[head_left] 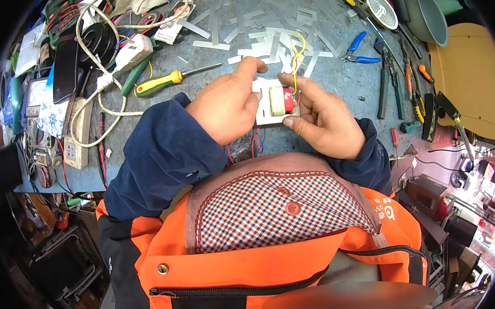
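Over the bench's near edge I hold a small transformer (278, 102) between both hands. Its coil is wrapped in cream and red, set among pale flat metal plates. My left hand (221, 104) grips its left side, thumb against the plates and index finger bent above them. Round the right side, my right hand (328, 117) is closed, with its thumb at the lower corner. A yellow wire (296, 53) loops up from the coil. Just beyond my fingers lie scattered metal strips (274, 46). Red and blue wires (256, 142) show below the transformer.
A yellow-green screwdriver (159, 84) lies left of the strips, near a white cable (102, 81) and a multimeter (37, 91). Blue-handled pliers (358, 49) and several other hand tools lie to the right. A grey bowl (427, 18) stands at the far right.
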`<action>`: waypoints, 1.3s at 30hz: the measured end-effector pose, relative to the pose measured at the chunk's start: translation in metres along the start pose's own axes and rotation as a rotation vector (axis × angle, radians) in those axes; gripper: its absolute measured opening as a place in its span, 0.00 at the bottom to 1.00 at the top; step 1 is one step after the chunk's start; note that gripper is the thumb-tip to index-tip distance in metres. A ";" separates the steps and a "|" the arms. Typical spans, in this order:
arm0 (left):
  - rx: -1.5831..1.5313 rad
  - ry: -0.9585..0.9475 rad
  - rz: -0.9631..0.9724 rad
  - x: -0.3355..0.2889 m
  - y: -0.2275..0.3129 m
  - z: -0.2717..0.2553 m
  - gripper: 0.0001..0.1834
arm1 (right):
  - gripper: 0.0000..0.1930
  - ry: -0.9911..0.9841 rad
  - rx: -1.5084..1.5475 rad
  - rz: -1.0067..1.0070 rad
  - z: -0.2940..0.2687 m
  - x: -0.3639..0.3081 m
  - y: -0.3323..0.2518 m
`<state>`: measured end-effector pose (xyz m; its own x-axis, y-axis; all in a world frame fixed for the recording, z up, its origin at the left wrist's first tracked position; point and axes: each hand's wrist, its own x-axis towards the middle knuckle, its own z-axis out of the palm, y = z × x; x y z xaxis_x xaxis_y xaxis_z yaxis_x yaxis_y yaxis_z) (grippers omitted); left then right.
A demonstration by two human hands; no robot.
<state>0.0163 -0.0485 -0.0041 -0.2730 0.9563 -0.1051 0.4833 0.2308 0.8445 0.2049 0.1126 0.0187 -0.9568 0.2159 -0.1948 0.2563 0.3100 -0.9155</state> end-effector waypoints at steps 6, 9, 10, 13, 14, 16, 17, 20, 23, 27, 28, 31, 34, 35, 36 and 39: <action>0.073 -0.018 -0.038 0.008 0.025 0.007 0.24 | 0.42 0.040 -0.267 -0.074 -0.004 0.000 -0.001; 0.130 -0.041 -0.027 0.009 0.030 0.004 0.26 | 0.43 0.052 -0.240 -0.067 -0.002 -0.002 -0.001; 0.101 -0.075 -0.021 0.007 0.029 0.000 0.27 | 0.43 0.051 -0.218 -0.060 -0.002 -0.004 -0.002; 0.041 -0.176 -0.044 0.003 0.033 -0.016 0.32 | 0.33 0.096 0.104 -0.028 -0.025 -0.006 0.005; 0.111 -0.185 -0.076 0.003 0.038 -0.021 0.35 | 0.29 0.137 0.178 -0.035 -0.041 -0.003 0.013; 0.245 -0.016 0.104 0.001 0.032 -0.016 0.35 | 0.15 0.405 -0.113 -0.030 -0.074 0.025 0.020; 0.227 0.014 0.155 0.000 0.030 -0.012 0.36 | 0.16 0.501 -0.304 -0.159 -0.087 0.048 0.031; 0.191 0.060 0.262 0.001 0.021 -0.001 0.37 | 0.28 0.512 -0.716 -0.103 -0.109 0.106 0.051; 0.155 0.063 0.232 -0.001 0.023 0.003 0.36 | 0.31 0.435 -0.882 0.016 -0.111 0.133 0.056; 0.115 0.012 0.171 -0.002 0.027 0.002 0.35 | 0.31 0.327 -0.575 0.122 -0.129 0.140 0.055; 0.113 0.007 0.167 -0.001 0.027 0.003 0.35 | 0.31 0.291 -0.450 0.146 -0.136 0.140 0.058; 0.135 -0.015 0.143 -0.001 0.029 0.001 0.35 | 0.19 0.376 -0.061 0.102 -0.150 0.128 0.063; 0.087 -0.040 0.085 0.001 0.035 0.000 0.34 | 0.12 0.543 0.122 0.015 -0.156 0.113 0.063; 0.079 -0.036 0.080 0.000 0.035 0.000 0.35 | 0.12 0.618 0.080 -0.023 -0.153 0.110 0.061; 0.070 -0.032 0.076 0.000 0.034 0.001 0.35 | 0.12 0.694 0.036 -0.060 -0.151 0.106 0.058; 0.038 -0.016 0.069 -0.001 0.026 0.002 0.36 | 0.12 0.726 -0.390 -0.118 -0.145 0.073 0.016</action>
<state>0.0306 -0.0429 0.0174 -0.2246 0.9729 -0.0557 0.5323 0.1704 0.8292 0.1594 0.2673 0.0407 -0.6884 0.6638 0.2924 0.3166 0.6377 -0.7022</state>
